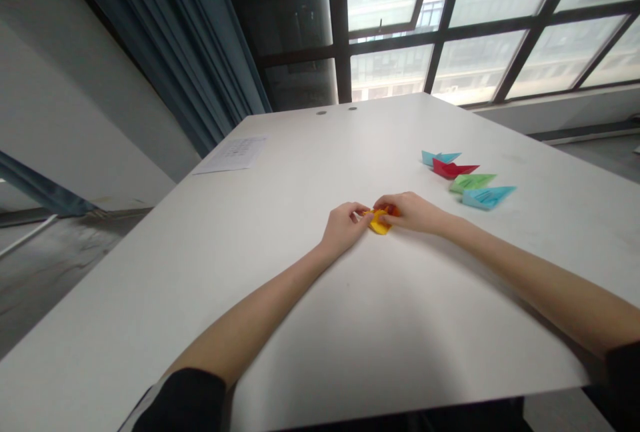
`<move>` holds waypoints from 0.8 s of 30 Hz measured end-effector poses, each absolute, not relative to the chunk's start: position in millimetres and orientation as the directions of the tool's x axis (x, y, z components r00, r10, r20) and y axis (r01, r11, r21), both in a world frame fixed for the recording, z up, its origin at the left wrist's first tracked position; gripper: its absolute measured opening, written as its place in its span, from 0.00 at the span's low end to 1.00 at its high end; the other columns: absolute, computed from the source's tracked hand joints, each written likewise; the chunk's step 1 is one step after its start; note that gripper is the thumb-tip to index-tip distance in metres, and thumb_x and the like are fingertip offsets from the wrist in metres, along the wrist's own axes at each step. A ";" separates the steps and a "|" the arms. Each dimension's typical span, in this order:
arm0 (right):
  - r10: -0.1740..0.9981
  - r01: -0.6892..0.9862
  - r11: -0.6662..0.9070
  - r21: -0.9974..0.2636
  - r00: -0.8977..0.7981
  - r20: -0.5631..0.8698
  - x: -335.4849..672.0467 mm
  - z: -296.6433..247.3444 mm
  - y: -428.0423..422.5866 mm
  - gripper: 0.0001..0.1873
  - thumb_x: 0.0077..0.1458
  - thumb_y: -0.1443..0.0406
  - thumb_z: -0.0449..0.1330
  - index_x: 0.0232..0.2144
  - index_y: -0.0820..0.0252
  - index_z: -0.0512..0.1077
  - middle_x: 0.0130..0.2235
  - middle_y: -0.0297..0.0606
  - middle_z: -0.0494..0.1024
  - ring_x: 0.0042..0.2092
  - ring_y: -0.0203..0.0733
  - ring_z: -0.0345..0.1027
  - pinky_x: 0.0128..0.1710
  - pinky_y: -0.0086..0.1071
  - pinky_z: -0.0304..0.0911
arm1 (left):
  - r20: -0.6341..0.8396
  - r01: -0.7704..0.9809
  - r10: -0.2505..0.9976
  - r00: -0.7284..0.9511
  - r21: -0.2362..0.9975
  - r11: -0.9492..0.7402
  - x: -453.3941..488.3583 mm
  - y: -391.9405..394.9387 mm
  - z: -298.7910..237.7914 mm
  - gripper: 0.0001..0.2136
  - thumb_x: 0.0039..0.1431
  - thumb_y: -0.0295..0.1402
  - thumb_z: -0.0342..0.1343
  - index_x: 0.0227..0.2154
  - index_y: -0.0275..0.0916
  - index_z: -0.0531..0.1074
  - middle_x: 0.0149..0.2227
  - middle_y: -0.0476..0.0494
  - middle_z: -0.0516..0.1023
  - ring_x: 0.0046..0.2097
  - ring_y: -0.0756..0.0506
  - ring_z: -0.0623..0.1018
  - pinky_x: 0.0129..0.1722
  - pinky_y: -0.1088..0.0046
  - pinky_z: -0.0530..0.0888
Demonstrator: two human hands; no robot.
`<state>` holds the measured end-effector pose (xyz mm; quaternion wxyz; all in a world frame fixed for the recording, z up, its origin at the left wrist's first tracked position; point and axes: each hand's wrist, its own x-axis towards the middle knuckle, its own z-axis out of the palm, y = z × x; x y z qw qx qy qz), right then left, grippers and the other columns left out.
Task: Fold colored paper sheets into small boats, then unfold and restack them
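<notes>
Yellow paper (381, 225): on or just above the white table (250, 245), between both hands, probably so neither side slips.
Left hand (344, 227): pinches the yellow paper's left edge, seemingly steadying it.
Right hand (411, 211): fingers closed on its right side, apparently bracing it.
Folded boats: near blue boat (486, 199), green boat (471, 183), red boat (454, 171), far blue boat (439, 159), rowed right of and beyond the yellow paper, presumably leaving the hands room.
Printed sheet (233, 154): flat, leftward and beyond it, likely clear of the forearms.
</notes>
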<state>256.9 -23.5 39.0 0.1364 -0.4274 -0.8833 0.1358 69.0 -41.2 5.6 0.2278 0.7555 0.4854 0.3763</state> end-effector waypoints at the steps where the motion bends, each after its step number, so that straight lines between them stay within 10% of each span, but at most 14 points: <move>1: 0.795 0.721 0.597 -0.352 -0.593 0.132 257.7 39.8 -22.7 0.12 0.50 0.64 0.53 0.38 0.58 0.70 0.34 0.36 0.77 0.34 0.38 0.70 0.36 0.29 0.61 | 0.346 0.568 0.904 0.250 0.704 -0.427 69.0 -41.1 4.9 0.09 0.51 0.37 0.53 0.31 0.38 0.74 0.31 0.46 0.76 0.28 0.52 0.70 0.29 0.76 0.68; 24: 0.735 0.715 0.674 -0.185 -0.675 0.068 260.2 35.2 -18.5 0.10 0.47 0.67 0.54 0.33 0.58 0.72 0.29 0.35 0.78 0.29 0.38 0.70 0.33 0.29 0.58 | 0.338 0.537 0.909 0.244 0.733 -0.417 70.0 -41.4 5.0 0.10 0.50 0.39 0.55 0.31 0.39 0.74 0.27 0.48 0.75 0.27 0.51 0.71 0.30 0.75 0.68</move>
